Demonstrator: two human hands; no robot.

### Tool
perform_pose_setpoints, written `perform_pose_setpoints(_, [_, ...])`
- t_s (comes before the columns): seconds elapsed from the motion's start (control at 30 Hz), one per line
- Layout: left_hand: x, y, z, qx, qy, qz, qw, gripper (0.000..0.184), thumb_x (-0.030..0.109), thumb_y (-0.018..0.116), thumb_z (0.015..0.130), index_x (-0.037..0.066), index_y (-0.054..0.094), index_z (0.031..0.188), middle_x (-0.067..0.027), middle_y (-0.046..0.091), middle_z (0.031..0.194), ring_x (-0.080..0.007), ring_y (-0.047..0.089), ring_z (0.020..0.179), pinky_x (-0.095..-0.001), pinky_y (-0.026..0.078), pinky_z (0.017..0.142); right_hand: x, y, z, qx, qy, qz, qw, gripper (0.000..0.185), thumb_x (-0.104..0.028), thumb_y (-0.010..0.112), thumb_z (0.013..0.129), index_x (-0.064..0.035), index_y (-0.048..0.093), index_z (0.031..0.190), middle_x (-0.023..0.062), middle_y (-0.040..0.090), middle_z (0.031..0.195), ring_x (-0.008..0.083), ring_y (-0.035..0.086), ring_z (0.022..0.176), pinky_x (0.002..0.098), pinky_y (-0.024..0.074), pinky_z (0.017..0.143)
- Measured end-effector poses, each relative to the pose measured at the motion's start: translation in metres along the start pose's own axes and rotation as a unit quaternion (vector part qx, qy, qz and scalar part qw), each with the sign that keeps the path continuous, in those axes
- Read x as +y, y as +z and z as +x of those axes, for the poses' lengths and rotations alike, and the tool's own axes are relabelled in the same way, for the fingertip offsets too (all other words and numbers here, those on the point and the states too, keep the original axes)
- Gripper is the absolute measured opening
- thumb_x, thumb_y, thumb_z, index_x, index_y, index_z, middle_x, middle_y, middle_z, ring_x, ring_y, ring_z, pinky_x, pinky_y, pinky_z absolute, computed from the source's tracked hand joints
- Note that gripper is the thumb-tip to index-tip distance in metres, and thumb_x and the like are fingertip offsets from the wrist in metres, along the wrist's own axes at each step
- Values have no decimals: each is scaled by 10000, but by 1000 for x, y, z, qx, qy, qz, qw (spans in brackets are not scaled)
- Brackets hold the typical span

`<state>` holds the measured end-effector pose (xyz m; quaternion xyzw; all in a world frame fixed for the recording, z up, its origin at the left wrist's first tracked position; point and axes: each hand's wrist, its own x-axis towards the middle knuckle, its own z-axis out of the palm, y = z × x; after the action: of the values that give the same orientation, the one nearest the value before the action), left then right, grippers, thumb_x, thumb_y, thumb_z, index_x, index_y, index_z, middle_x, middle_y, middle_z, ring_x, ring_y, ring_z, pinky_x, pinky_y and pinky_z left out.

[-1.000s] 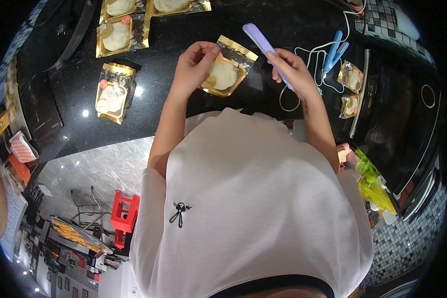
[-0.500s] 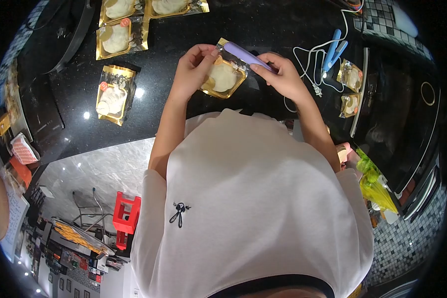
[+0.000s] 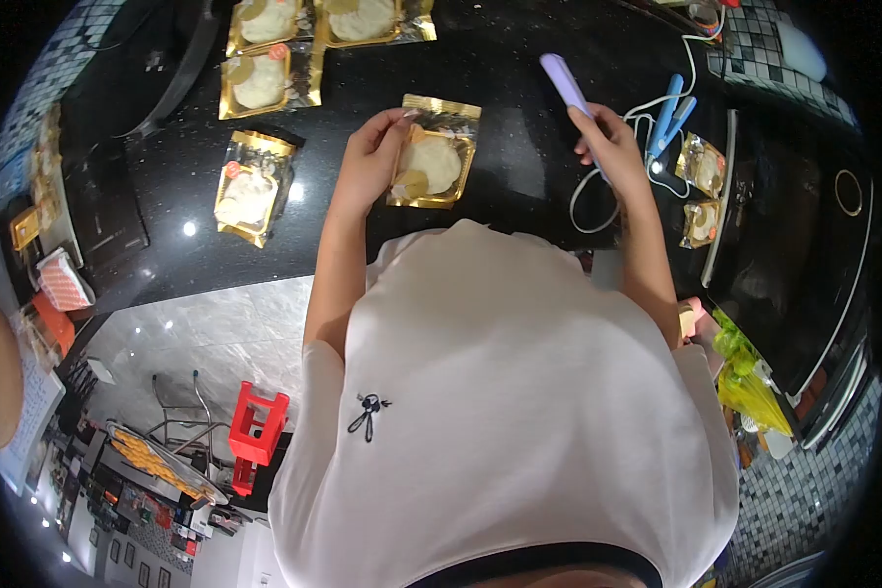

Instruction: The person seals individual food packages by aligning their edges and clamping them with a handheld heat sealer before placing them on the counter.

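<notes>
My left hand [image 3: 370,162] pinches the upper left edge of a gold-trimmed clear packet [image 3: 433,165] holding a round pale item, which lies on the black counter [image 3: 519,216]. To the right, my right hand [image 3: 612,147] is wrapped round a long purple tool [image 3: 564,82] with a cord below it. The tool points up and left, apart from the packet. A similar packet [image 3: 249,196] lies left of my left hand.
More gold packets [image 3: 260,80] lie at the upper left. A blue tool [image 3: 668,122] with a white cord and two small packets [image 3: 702,167] are at the right, beside a dark appliance [image 3: 794,225]. A red crate [image 3: 258,423] stands below the counter edge.
The purple tool was brought onto the packet's top edge, and now my right hand has drawn it away to the right. The packet in my left hand has turned more upright.
</notes>
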<state>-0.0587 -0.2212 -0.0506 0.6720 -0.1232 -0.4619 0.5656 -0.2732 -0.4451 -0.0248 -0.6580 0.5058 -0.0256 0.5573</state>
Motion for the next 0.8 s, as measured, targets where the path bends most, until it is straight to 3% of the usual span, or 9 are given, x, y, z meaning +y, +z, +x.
perform_pose_setpoints(0.03, [5,-5,-5,27,-7,-12,1000,225,194,562,925,16,640,1037,-6,630,894,-52,546,801,-199,435,722,1,-3,-1,39,-14,-41,998,555,-472,677,783,7,612,1056,58,581,815,118,567,675,244,474,600])
perform_pose_setpoints(0.07, [10,-10,-9,53,-13,-24,998,203,189,574,918,21,654,997,6,620,851,-36,528,757,-185,430,673,24,-6,10,103,-96,-135,981,534,-451,681,778,28,627,1007,129,599,891,213,595,783,315,480,707])
perform_pose_setpoints(0.2, [2,-37,-11,85,25,9,996,146,161,611,891,23,656,880,41,601,745,-12,490,661,-174,381,579,23,13,-2,155,-204,-220,941,486,-392,700,769,30,631,999,186,596,961,314,595,865,344,464,772])
perform_pose_setpoints(0.3, [4,-44,-15,97,9,-26,995,134,154,626,877,26,662,860,47,593,716,-17,486,629,-169,375,566,24,32,-7,202,-246,-210,924,464,-363,713,771,20,617,1016,140,580,886,266,593,789,335,462,706])
perform_pose_setpoints(0.43, [3,-52,-23,87,6,-73,994,138,174,653,860,39,669,841,8,651,756,-43,543,625,-185,400,580,34,34,-3,225,-282,-229,904,473,-384,712,762,6,617,1012,135,579,870,285,595,783,349,466,700])
perform_pose_setpoints(0.6, [-2,-51,-39,113,32,-104,988,115,151,676,844,37,667,861,-35,674,826,-72,600,725,-217,457,659,36,28,2,204,-246,-185,929,495,-441,708,742,-16,633,984,161,594,890,312,599,828,381,474,733])
perform_pose_setpoints(0.7, [-1,-48,-43,143,36,-128,981,131,180,659,860,50,654,876,-29,665,830,-83,610,737,-219,471,640,40,26,6,201,-254,-168,931,502,-446,705,743,-11,632,984,161,593,892,314,596,840,376,467,748])
perform_pose_setpoints(0.8, [7,-58,-25,149,54,-21,987,164,198,660,855,35,652,877,-29,666,813,-100,618,729,-219,475,646,40,23,8,180,-253,-156,938,516,-447,707,742,1,628,985,161,591,909,309,591,847,361,460,758])
